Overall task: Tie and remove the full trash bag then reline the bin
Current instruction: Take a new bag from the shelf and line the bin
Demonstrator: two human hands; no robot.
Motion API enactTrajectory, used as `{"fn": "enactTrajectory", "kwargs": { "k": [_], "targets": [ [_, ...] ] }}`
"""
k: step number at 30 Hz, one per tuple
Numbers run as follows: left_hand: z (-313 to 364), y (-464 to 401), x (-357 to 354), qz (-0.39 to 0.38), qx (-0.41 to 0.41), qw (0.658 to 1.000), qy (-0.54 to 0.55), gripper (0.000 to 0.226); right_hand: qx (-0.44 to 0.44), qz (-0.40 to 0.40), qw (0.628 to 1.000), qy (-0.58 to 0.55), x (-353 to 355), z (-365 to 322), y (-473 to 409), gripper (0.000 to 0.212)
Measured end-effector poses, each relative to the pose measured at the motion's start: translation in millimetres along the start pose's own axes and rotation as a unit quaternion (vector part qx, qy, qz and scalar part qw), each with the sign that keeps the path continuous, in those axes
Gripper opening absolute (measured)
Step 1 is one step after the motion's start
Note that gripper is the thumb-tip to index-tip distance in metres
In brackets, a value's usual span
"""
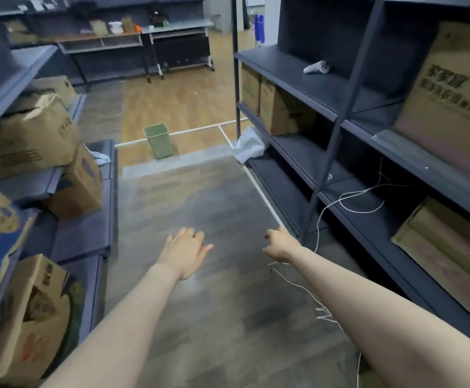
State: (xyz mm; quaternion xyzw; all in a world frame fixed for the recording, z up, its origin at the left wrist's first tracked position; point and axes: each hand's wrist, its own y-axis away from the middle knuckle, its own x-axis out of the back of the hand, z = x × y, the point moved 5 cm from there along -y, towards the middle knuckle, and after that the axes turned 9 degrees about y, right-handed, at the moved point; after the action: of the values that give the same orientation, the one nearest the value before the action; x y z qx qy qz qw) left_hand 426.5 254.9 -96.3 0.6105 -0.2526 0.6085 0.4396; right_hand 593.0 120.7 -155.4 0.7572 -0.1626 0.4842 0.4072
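A small green bin (158, 140) stands on the floor at the far end of the aisle, with no liner visible in it. A crumpled white bag (249, 146) lies on the floor to its right, against the foot of the right shelf. My left hand (185, 252) is stretched forward over the aisle floor, fingers apart, holding nothing. My right hand (280, 245) reaches forward beside it with fingers loosely curled; nothing shows in its grip. Both hands are well short of the bin.
Dark shelving lines both sides of the aisle. Cardboard boxes (32, 135) fill the left shelves and some right shelves (452, 88). A white cord (348, 197) trails from the right shelf to the floor. A white controller (318, 67) lies on a shelf. Desks (144, 43) stand at the back.
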Motion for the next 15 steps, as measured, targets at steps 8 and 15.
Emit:
{"fn": "enactTrajectory", "kwargs": {
  "k": [8,15],
  "targets": [
    [-42,-124,9,-0.018,-0.061,0.998,-0.009,0.041,-0.032,0.002,0.999,-0.023,23,-33,-99,0.047],
    [-106,-246,49,-0.029,-0.111,0.993,-0.019,0.040,-0.076,0.022,0.996,-0.028,75,-76,-190,0.045]
  ]
}}
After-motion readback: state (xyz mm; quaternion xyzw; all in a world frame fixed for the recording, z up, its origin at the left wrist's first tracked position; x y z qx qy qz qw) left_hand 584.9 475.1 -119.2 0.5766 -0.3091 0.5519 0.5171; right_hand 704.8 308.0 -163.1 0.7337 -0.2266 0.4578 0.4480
